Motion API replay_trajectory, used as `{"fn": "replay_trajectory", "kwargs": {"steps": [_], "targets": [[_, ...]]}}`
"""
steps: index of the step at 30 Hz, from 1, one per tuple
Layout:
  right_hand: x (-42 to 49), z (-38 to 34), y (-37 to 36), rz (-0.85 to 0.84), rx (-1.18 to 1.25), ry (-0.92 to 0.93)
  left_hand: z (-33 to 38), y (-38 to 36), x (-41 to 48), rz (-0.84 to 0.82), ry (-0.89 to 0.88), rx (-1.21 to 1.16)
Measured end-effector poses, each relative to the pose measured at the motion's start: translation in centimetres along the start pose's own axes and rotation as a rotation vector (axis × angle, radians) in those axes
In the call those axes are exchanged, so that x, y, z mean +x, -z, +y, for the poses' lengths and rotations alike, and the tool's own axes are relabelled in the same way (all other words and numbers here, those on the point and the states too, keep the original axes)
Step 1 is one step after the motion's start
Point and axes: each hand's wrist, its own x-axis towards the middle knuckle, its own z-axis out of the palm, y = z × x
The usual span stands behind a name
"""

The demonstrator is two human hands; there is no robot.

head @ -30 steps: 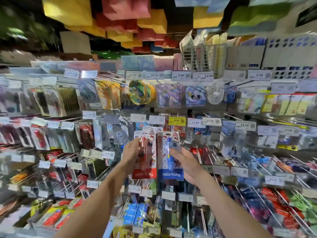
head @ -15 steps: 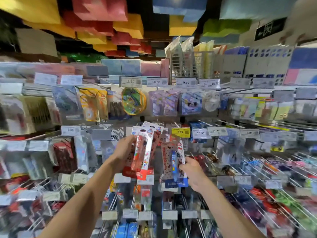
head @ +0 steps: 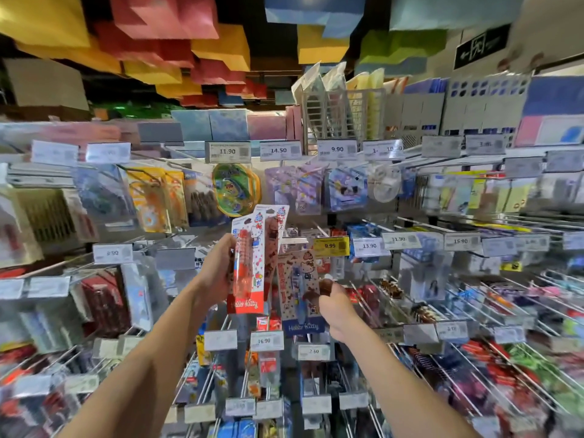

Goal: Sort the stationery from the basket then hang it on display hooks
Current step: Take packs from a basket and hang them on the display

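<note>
**Two Hello Kitty pen packs held up before the hook wall**

A tall red-and-white Hello Kitty blister card with a red pen under clear plastic point(head: 248, 279) stands nearly upright in the left hand point(head: 218, 267). The fingers are wrapped round its left edge from behind. A second card of the same shape, printed in brown and red point(head: 273, 241), fans out behind it to the right, in the same grip.

Just beside these and a little lower is a pale Hello Kitty card with a blue pen and a blue band along the bottom point(head: 297, 273). The right hand point(head: 335, 308) holds it by the right edge, fingers curled and thumb pressed to the front. The red card and the blue-banded card are close together; whether they touch cannot be told.

All three packs are in front of the middle of a shop display wall of slanting metal display hooks point(head: 493, 314), each loaded with packaged stationery.

- A yellow price tag reading 9.99 point(head: 330, 245) sits just right of the raised cards, and a white tag reading 13.90 point(head: 369, 245) is next to it.
- Below the hands is a white tag reading 16.90 point(head: 266, 340).
- Above the cards hangs a round green plastic pack point(head: 235, 191), under a white tag reading 11.90 point(head: 227, 151).

A grey wire rack of envelopes point(head: 341, 118) stands on the top shelf. Red, yellow, blue and green blocks point(head: 177, 17) cover the ceiling.
</note>
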Motion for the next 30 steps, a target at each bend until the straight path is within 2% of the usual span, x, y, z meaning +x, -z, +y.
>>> {"fn": "replay_trajectory", "kwargs": {"steps": [3, 9, 11, 19, 21, 23, 26, 30], "targets": [[0.3, 0.3, -0.5, 0.014, 0.046, -0.051, 0.1, -0.5, 0.2, -0.037, -0.004, -0.036], [1.0, -0.1, -1.7, 0.002, 0.407, -0.092, 0.6, -0.1, 1.0, -0.057, -0.045, 0.003], [0.5, -1.2, -2.0, 0.005, 0.432, -0.134, 0.6, -0.1, 1.0, -0.061, -0.042, 0.012], [2.7, -2.1, -3.5, -0.028, 0.112, -0.159, 0.5, 0.2, 1.8, -0.055, -0.03, -0.003], [3.1, -2.7, -3.6, -0.017, 0.12, -0.157, 0.4, 0.2, 2.1, -0.057, -0.032, -0.002], [3.1, -3.8, -3.4, 0.042, 0.116, -0.214, 0.6, 0.4, 2.2, -0.065, -0.034, -0.003], [5.7, -3.4, -3.7, 0.163, -0.053, -0.179, 0.9, 0.2, 2.0, -0.071, -0.013, -0.013], [4.0, -3.2, -3.0, 0.198, 0.218, -0.181, 0.7, 0.1, 1.9, -0.089, -0.007, -0.014]]}}
